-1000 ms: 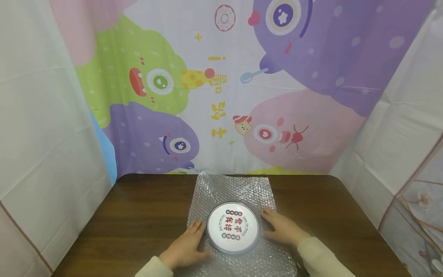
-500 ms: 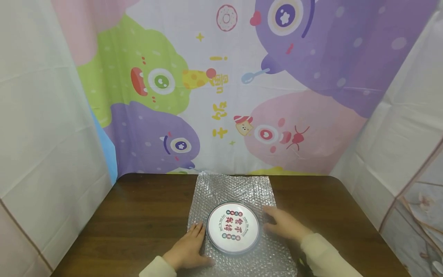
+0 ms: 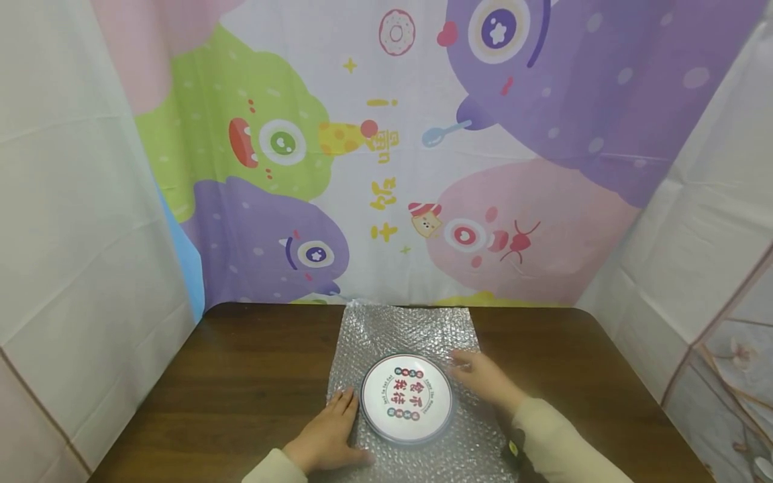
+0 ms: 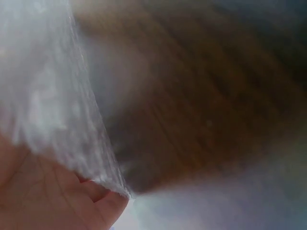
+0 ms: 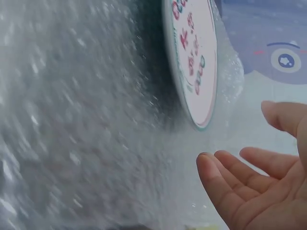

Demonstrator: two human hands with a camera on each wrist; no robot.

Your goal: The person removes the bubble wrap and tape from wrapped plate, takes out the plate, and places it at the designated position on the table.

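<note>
A round white plate (image 3: 406, 398) with a blue rim and red and green lettering lies on a sheet of bubble wrap (image 3: 410, 329). My left hand (image 3: 326, 431) rests at the wrap's left side, close to the plate's rim, its fingers extended and thumb spread. The left wrist view has this hand (image 4: 57, 196) right at the wrap's edge, its fingertips by the corner. On the plate's right my right hand (image 3: 486, 379) hovers over the wrap. Seen from the right wrist, the hand (image 5: 259, 182) has spread fingers with nothing between them, just off the plate's edge (image 5: 199, 72).
A dark wooden table (image 3: 253, 362) carries the wrap. Behind it hangs a curtain (image 3: 386, 268) printed with cartoon monsters, and pale sheets stand at both sides. A small dark object with a yellow-green mark (image 3: 513, 448) shows beside the right sleeve.
My right hand first shifts slightly right, then moves back left and farther away along the plate's right side. The left hand moves slightly right and then stays put; the plate and wrap hold still.
</note>
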